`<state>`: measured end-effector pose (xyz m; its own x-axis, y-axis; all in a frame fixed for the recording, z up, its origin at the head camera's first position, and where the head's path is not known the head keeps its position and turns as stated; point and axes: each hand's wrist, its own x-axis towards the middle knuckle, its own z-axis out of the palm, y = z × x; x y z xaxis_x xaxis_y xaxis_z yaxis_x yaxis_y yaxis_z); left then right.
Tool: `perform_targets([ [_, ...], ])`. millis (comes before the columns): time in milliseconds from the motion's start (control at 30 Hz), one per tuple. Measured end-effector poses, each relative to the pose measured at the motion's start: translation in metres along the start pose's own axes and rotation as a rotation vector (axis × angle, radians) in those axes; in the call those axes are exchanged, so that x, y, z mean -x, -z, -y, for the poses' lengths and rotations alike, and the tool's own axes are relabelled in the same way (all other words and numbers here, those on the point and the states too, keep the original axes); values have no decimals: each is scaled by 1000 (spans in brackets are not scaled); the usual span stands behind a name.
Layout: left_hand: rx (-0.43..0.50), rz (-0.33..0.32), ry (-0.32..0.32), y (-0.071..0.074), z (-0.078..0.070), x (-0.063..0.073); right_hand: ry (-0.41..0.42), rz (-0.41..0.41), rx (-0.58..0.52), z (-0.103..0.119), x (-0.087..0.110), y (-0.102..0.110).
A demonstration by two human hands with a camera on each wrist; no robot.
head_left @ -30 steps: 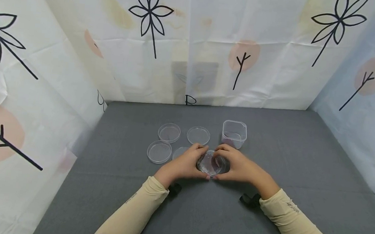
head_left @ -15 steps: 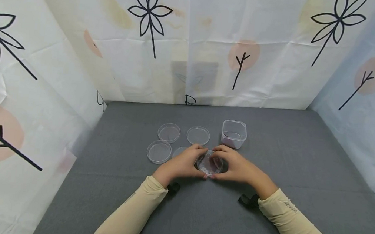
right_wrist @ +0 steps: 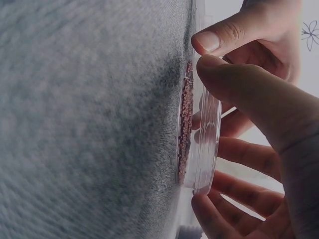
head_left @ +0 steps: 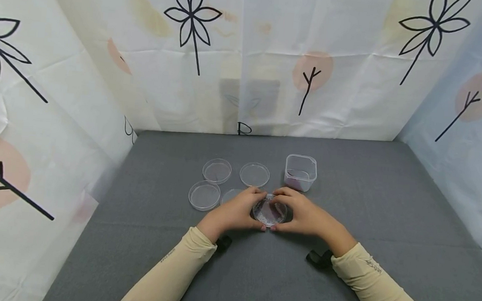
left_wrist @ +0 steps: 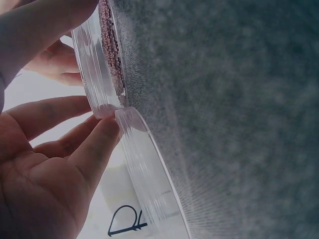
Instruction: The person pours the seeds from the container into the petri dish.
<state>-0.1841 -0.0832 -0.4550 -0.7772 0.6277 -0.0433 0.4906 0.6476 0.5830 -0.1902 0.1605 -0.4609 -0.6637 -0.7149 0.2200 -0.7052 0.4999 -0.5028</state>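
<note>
A clear round petri dish [head_left: 270,214] sits on the grey cloth with its lid [right_wrist: 205,144] over it. Reddish-brown granules [right_wrist: 186,124] lie in a thin layer inside. From the left side, my left hand [head_left: 242,210] holds the dish, fingers curved along the rim and thumb at the near edge. My right hand [head_left: 303,214] grips it likewise from the right, and the two thumbs nearly meet in front. In the left wrist view an empty dish [left_wrist: 149,174] stands right beside the filled one, close to my left fingertips.
Several clear petri dishes stand to the left: one at the back left [head_left: 217,170], one at the front left [head_left: 204,196], one at the back [head_left: 254,174]. My left hand partly hides another dish [head_left: 230,195]. A square plastic tub [head_left: 301,171] with something reddish at its bottom stands behind my right hand.
Both hands and the dish between them have shifted very slightly left since a second ago. Over the last half second they hold almost still.
</note>
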Motion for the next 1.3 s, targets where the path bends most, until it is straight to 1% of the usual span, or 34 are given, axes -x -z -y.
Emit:
perform_targets([
  [133,5,0,-2,-1,1,0,0,-3,-1,-1,0,0],
  [333,35,12,-11,1,0,2,-12,16,-5,-2,1,1],
  [467,4,13,-15,2,-1,1,-23,25,-19,-2,1,2],
  [567,-21,16,-6,2,-1,1,-27,28,-31,-3,1,2],
  [667,-27,25,6,1,-3,1,-23,23,-32,-4,1,1],
  [833,-36,24,1,1,-4,1,-23,23,-45,-5,1,2],
  [1033,-31,23,16,3,-7,3,-41,51,-33,-3,1,3],
  [1167,-20,16,11,4,-6,4,-43,61,-32,-2,1,3],
  [1300,18,9,2,7,-5,6,-38,63,-25,-1,2,4],
])
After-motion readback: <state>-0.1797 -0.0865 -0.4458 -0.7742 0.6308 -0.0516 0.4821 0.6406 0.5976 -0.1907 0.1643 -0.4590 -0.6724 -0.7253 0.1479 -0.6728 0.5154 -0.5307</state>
